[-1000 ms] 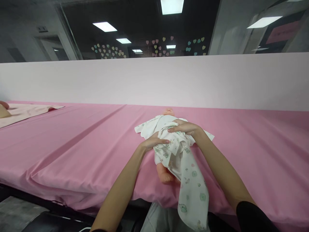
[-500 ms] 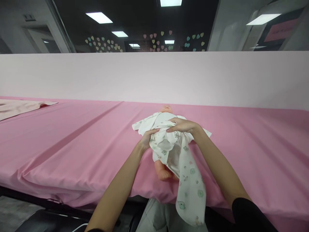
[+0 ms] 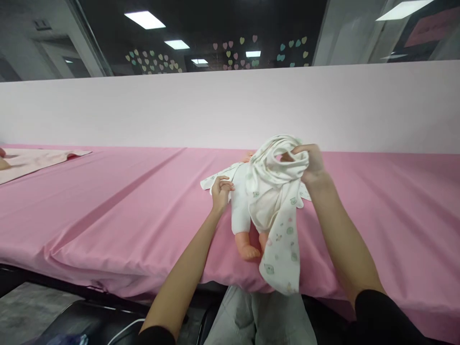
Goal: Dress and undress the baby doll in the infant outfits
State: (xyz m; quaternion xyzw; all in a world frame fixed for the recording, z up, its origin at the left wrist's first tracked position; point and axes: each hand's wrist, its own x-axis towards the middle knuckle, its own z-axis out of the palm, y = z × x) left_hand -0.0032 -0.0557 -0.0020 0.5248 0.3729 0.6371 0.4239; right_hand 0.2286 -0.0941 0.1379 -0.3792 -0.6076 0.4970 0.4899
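Observation:
My right hand [image 3: 312,163] grips a bunched white baby garment [image 3: 275,203] with a small animal print, gathered into a ring at the top. One long part of it hangs down past the table edge. Beneath lies a baby doll [image 3: 240,206] on its back, its feet toward me and its head mostly hidden by the cloth. White clothing covers the doll's body and leg. Under the doll, a second printed garment [image 3: 212,180] is spread with its sleeves out. My left hand [image 3: 222,190] rests by the doll's side, its fingers loosely bent and apart, holding nothing.
A pink sheet [image 3: 125,206] covers the long table. At the far left lies a pale pink cloth [image 3: 36,159], with part of another person's hand [image 3: 3,158] beside it. Behind stands a white low wall [image 3: 161,110] below glass. A black chair [image 3: 97,318] is at lower left.
My right hand has lifted the bunched garment up and to the right. My left hand has let go of it and stays at the doll's side. More of the doll's body and leg shows.

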